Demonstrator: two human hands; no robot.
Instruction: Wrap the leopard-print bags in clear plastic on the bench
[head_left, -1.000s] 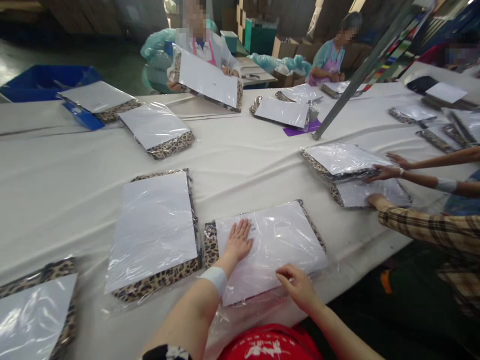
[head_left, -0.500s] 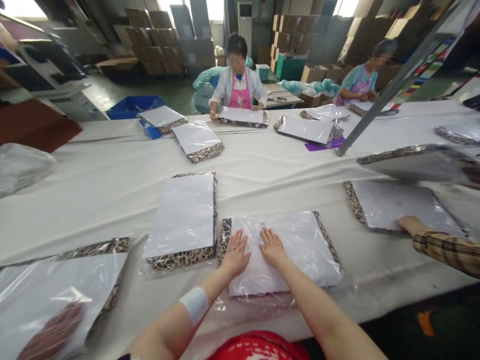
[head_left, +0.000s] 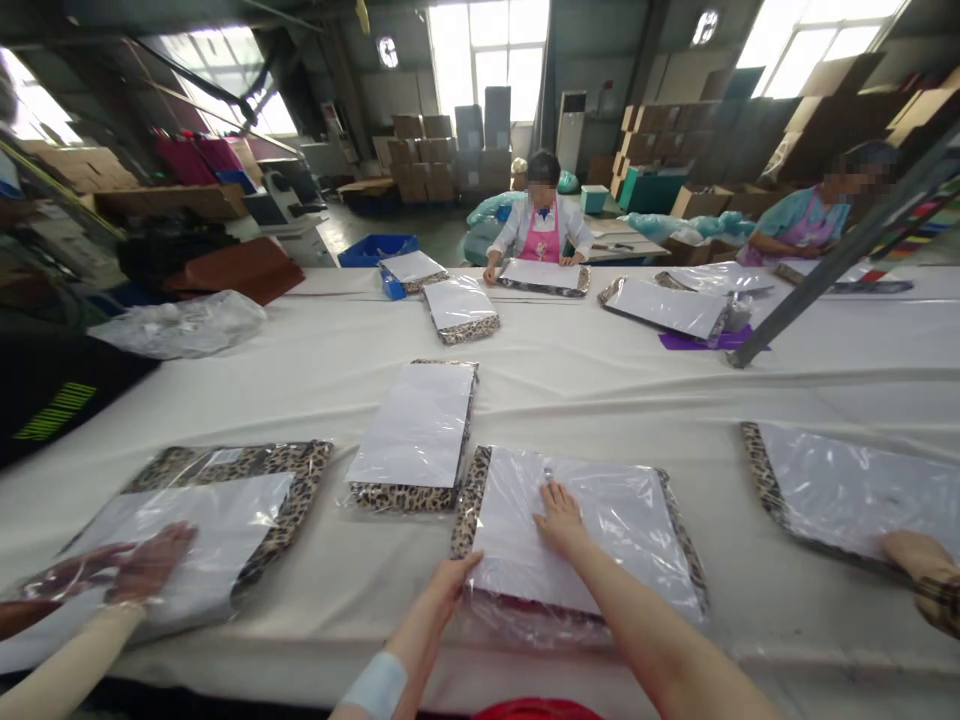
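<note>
"Where is the pack [head_left: 611, 500]?"

"It lies flat on the white table [head_left: 307, 395], right in front of the person. It has spotty edges, a white sheet [head_left: 622, 545] on top and a clear bag [head_left: 525, 618] around it all."

"What about the right hand [head_left: 564, 518]?"

"It rests on the pack, over the sheet. Its fingers are stretched out and grip nothing."

"And the left hand [head_left: 452, 582]?"

"It is at the near left corner of the pack, touching the edge. I can't see its fingers well, so I can't tell if they pinch."

"What else is close by?"

"A second pack [head_left: 415, 425] lies just behind, to the left. Farther left, someone else's hands [head_left: 152, 565] are on a third pack [head_left: 217, 505]. On the right, another worker's hand [head_left: 916, 555] touches a fourth pack [head_left: 840, 475]."

"Who is across the table?"

"A person [head_left: 517, 225] in a pink apron [head_left: 541, 243], with both hands by one more pack [head_left: 541, 275]. Over to the right, a gray pole [head_left: 829, 255] leans, and a purple patch [head_left: 681, 342] is near its foot."
</note>
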